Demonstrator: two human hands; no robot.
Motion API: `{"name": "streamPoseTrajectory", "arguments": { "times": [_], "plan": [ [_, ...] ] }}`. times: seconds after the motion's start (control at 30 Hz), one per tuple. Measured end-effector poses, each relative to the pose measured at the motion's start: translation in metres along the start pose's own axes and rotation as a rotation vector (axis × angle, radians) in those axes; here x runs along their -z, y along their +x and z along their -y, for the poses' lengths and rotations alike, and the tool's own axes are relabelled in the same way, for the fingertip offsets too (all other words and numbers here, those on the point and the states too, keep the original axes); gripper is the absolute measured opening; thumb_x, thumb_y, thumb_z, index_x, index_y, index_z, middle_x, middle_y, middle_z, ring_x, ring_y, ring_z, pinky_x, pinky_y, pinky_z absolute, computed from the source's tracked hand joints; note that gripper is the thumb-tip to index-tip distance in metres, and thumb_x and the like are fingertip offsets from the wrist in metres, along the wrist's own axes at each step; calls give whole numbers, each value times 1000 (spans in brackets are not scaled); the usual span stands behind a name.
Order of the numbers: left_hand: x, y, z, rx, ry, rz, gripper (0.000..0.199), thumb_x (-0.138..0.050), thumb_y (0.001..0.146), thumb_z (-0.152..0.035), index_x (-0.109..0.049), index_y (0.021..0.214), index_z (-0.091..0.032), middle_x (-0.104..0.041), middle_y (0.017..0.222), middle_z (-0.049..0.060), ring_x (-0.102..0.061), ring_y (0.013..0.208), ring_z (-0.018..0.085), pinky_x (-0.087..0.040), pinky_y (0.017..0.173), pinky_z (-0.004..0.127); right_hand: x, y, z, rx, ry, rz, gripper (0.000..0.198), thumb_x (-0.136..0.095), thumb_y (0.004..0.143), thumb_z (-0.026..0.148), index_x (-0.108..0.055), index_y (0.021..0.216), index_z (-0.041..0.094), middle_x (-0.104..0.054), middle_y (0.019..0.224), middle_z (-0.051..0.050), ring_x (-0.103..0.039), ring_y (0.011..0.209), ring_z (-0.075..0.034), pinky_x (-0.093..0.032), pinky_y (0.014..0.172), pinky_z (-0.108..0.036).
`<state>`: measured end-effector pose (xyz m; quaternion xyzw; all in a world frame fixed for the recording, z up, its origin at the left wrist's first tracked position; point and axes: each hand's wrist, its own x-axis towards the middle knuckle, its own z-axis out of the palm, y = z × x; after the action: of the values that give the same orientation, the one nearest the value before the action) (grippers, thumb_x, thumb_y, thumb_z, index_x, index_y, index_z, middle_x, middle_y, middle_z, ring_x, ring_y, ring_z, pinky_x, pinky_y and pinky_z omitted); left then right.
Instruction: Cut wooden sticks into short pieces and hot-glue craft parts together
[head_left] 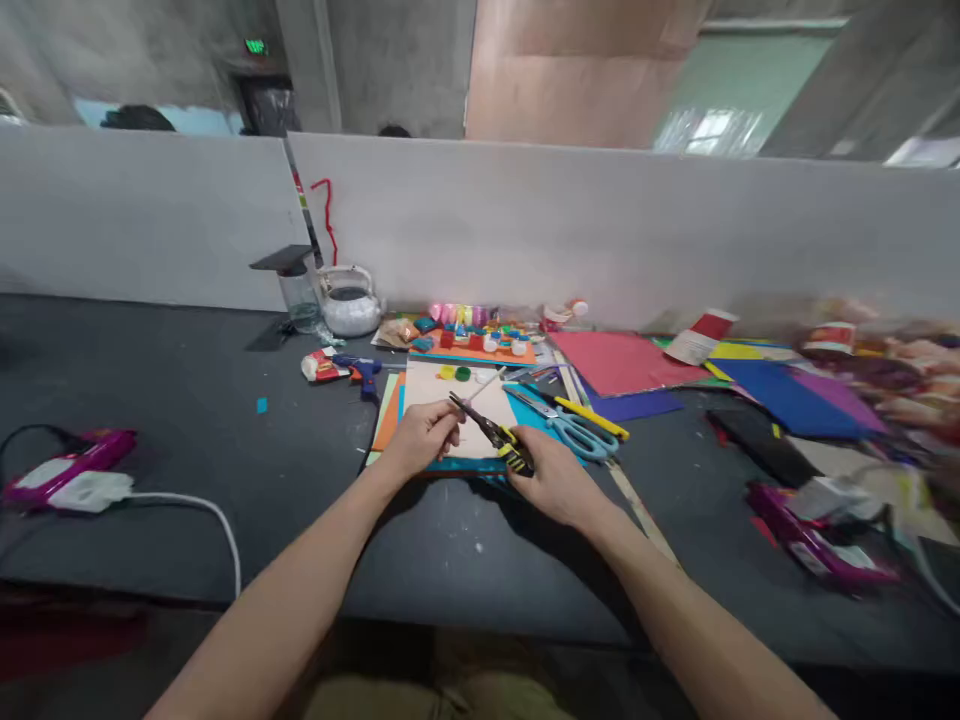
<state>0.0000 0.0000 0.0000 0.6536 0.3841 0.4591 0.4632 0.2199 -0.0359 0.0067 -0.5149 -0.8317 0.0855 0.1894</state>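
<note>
My right hand (551,475) is wrapped round a pair of pliers (491,432) with black and yellow handles, its dark jaws pointing left. At the jaws, my left hand (426,437) is closed in a pinch. A thin pale stick (486,386) slants up and right from those fingertips; its lower end is hidden. Both hands are over a cream sheet (427,385) on stacked coloured paper. Yellow (447,372) and green (463,374) round pieces lie at its far side. Just right of the pliers are blue-handled scissors (577,432) and a yellow cutter (592,417).
A blue glue gun (365,372), a white pot (350,302) and a glass jar (300,298) stand left of the paper. Behind it are small paint pots (491,343). Red card (622,362) lies to the right. Magenta power strips (71,465) with cords flank the workspace.
</note>
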Motion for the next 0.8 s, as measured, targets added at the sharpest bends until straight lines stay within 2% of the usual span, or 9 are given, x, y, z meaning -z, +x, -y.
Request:
{"name": "streamPoseTrajectory", "arguments": {
  "times": [0.2,0.47,0.8],
  "plan": [
    [-6,1,-1,19,-22,4,21,-47,84,-32,-59,80,-15,-56,55,-3,-47,39,7,-40,35,17,1,-1,3,-21,-14,-7,38,-57,75,17,-54,113,10,-63,106,-14,-59,98,-28,-43,84,-34],
    [-10,-1,-4,-21,-10,-79,21,-49,86,-32,-58,81,-15,-57,59,-2,-48,43,7,-39,35,16,4,0,7,-37,-12,-41,38,-56,75,18,-54,112,12,-64,102,-12,-60,95,-26,-43,82,-33],
    [1,4,-1,79,-146,84,23,-52,85,-37,-58,82,-15,-55,55,-4,-47,38,6,-37,33,15,1,-1,-1,-12,6,-49,43,-56,75,22,-52,117,11,-63,110,-13,-60,101,-26,-44,87,-34]
  ]
}}
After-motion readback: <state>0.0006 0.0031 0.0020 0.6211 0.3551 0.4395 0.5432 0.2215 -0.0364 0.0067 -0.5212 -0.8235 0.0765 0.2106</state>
